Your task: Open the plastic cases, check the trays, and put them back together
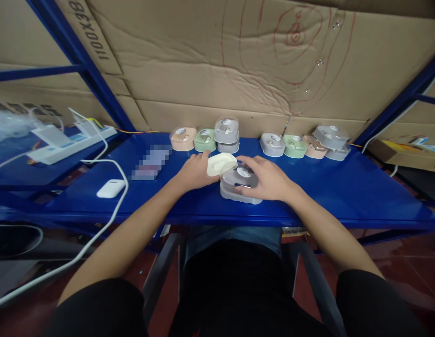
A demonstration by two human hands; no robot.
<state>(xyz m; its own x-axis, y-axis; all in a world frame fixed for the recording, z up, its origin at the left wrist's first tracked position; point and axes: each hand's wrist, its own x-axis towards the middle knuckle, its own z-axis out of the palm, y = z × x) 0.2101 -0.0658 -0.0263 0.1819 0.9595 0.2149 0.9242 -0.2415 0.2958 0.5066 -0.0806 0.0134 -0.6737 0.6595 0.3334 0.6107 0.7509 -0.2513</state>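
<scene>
Grey plastic case (238,187) with a clear lid is sitting on the blue metal shelf (343,187), near its front edge, under the right hand (269,180), which is grasping it from above. Just left of the case, the left hand (194,171) is gripping a cream oval tray (220,164) touching it. Behind the case, two groups of pastel cases (203,139) are lining the cardboard wall (238,61), some stacked, seemingly finished; this one appears mid-assembly.

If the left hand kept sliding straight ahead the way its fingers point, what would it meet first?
Probably the green case in the back row; the left hand already touches the cream case at its side. Depth is uncertain.
</scene>
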